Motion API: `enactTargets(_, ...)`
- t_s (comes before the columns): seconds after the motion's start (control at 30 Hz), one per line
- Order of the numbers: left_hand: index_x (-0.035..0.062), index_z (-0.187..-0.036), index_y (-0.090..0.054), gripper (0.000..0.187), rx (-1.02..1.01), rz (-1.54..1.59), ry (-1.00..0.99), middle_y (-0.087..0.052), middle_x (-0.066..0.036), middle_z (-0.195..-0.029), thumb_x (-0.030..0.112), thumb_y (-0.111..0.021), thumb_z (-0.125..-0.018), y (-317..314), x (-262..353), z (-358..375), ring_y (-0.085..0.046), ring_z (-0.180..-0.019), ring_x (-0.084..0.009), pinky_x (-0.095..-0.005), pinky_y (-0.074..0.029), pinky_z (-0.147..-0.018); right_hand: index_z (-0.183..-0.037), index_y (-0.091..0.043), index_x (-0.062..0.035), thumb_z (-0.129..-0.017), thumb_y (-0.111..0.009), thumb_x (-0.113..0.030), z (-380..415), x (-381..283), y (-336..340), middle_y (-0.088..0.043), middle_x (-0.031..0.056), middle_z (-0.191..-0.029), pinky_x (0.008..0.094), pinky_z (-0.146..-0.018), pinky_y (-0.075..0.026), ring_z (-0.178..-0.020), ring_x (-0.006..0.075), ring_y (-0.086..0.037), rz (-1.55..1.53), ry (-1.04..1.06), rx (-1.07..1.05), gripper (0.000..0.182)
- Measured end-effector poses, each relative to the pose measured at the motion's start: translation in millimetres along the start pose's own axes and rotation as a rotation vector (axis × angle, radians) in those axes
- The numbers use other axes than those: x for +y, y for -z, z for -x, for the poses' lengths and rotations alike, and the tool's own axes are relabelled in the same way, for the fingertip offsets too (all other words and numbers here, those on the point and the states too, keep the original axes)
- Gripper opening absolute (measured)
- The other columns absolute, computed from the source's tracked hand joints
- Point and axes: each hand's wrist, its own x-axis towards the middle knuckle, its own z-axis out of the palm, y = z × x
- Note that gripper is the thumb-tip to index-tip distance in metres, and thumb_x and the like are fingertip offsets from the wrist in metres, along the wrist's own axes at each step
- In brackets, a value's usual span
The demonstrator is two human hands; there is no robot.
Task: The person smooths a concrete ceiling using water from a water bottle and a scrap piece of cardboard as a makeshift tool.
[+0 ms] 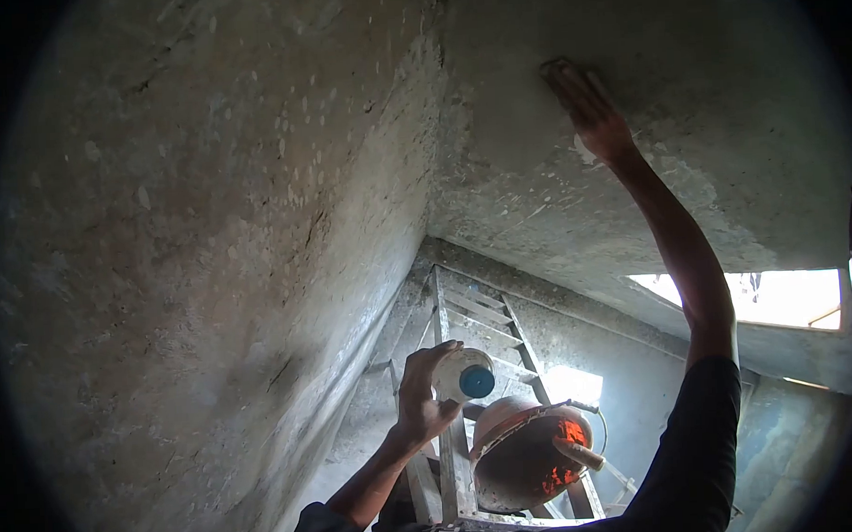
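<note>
My left hand [423,395] is wrapped round the side of a clear plastic bottle with a blue cap [477,381], held over the ladder. The cap faces me. My right hand [587,108] reaches far up, its fingers stretched out and flat against the grey plastered surface [525,159]; nothing shows in it. Below the bottle, a bucket [513,474] rests at the top of the ladder, its inside dirty with orange patches. A wooden-looking tool handle [579,452] sticks out over the bucket's rim; the rest of that tool is hidden.
A metal ladder [456,481] stands beneath me, splashed with plaster. The rough, stained wall [192,274] rises close on my left and meets the other surface in a corner. Bright daylight comes through an opening [774,296] at right. A glowing white light [575,386] shows behind the bucket.
</note>
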Motion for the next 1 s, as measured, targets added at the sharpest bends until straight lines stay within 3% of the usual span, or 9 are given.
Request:
enactTargets(0.13,0.0045,-0.126,-0.052,0.073,0.017,-0.008,0.022,-0.063,-0.014,-0.117,0.001,-0.081,-0.059,-3.6,3.2,1.8,-0.059,-0.105,-0.0328,-0.04,-0.048,-0.09,-0.14,-0.045,-0.0066,-0.073,-0.061,-0.001,-22.9,-22.6,-36.4,-0.045,0.0122,-0.143,0.0365,-0.114,-0.035,-0.138,0.0236,-0.036,-0.034,-0.019,0.046,0.069)
enactTargets(0.3,0.0043,-0.126,-0.052,0.073,0.008,-0.01,0.007,-0.063,-0.014,-0.117,0.0,-0.081,-0.059,-5.0,8.3,-5.6,-0.059,-0.105,-0.0331,-0.0405,-0.048,-0.09,-0.138,-0.048,-0.0059,-0.076,-0.058,-0.003,-51.2,-58.3,-63.1,-0.047,0.0124,-0.141,0.0347,-0.113,-0.037,-0.132,0.0245,-0.045,-0.113,-0.061,0.066,0.062)
enactTargets(0.43,0.0042,-0.125,-0.053,0.072,0.006,-0.008,0.005,-0.063,-0.013,-0.117,0.001,-0.081,-0.059,4.3,10.2,-6.0,-0.059,-0.105,-0.0326,-0.0405,-0.048,-0.09,-0.137,-0.049,-0.0056,-0.077,-0.058,-0.002,-26.7,-43.1,-45.9,-0.048,0.0101,-0.14,0.0346,-0.112,-0.037,-0.128,0.0232,-0.048,-0.189,-0.091,0.056,0.061)
enactTargets(0.5,0.0041,-0.125,-0.053,0.072,0.021,-0.01,0.004,-0.063,-0.013,-0.117,0.001,-0.081,-0.059,8.8,8.8,-3.3,-0.059,-0.105,-0.0325,-0.0404,-0.047,-0.091,-0.138,-0.048,-0.0071,-0.077,-0.058,-0.002,-25.7,-29.2,-20.0,-0.049,0.0069,-0.14,0.0328,-0.107,-0.043,-0.128,0.0227,-0.048,-0.011,-0.057,0.079,0.062)
enactTargets(0.6,0.004,-0.125,-0.053,0.072,0.006,-0.017,0.033,-0.063,-0.013,-0.117,0.001,-0.081,-0.06,13.4,8.4,3.7,-0.059,-0.105,-0.0322,-0.0405,-0.047,-0.09,-0.137,-0.049,-0.0079,-0.075,-0.059,-0.002,-26.3,-32.4,-28.1,-0.049,0.006,-0.141,0.0342,-0.106,-0.044,-0.128,0.023,-0.048,-0.012,-0.082,0.087,0.062)
enactTargets(0.73,0.0046,-0.126,-0.053,0.072,0.004,0.01,0.024,-0.062,-0.013,-0.118,0.002,-0.081,-0.06,7.6,7.7,2.4,-0.058,-0.105,-0.0325,-0.0407,-0.047,-0.09,-0.134,-0.052,-0.0074,-0.074,-0.059,-0.002,-39.2,-51.6,-48.8,-0.049,0.0068,-0.14,0.0382,-0.109,-0.042,-0.129,0.0226,-0.048,-0.114,-0.184,0.078,0.061)
enactTargets(0.8,0.0047,-0.126,-0.052,0.072,-0.004,0.019,0.02,-0.062,-0.013,-0.118,0.002,-0.081,-0.06,4.6,11.4,0.7,-0.058,-0.105,-0.0327,-0.0409,-0.047,-0.091,-0.134,-0.052,-0.0062,-0.075,-0.059,-0.002,-31.3,-47.8,-43.2,-0.047,0.0078,-0.142,0.0405,-0.113,-0.036,-0.13,0.0222,-0.047,-0.208,-0.16,0.006,0.06)
enactTargets(0.93,0.0051,-0.127,-0.052,0.074,-0.04,-0.015,0.0,-0.063,-0.013,-0.119,0.002,-0.082,-0.059,4.0,12.3,-0.4,-0.058,-0.106,-0.0329,-0.0413,-0.046,-0.092,-0.134,-0.051,-0.0053,-0.077,-0.059,-0.002,-1.5,-27.1,-23.6,-0.046,0.0084,-0.143,0.0394,-0.114,-0.034,-0.132,0.0225,-0.044,-0.157,-0.045,-0.038,0.058)
enactTargets(1.0,0.0051,-0.127,-0.051,0.075,-0.045,-0.012,0.009,-0.063,-0.013,-0.119,0.003,-0.082,-0.059,3.0,11.5,1.7,-0.058,-0.106,-0.0328,-0.0412,-0.045,-0.093,-0.133,-0.052,-0.004,-0.079,-0.058,-0.003,7.4,-27.9,-23.4,-0.046,0.0097,-0.143,0.0387,-0.115,-0.033,-0.133,0.0222,-0.043,-0.089,-0.127,-0.01,0.054)
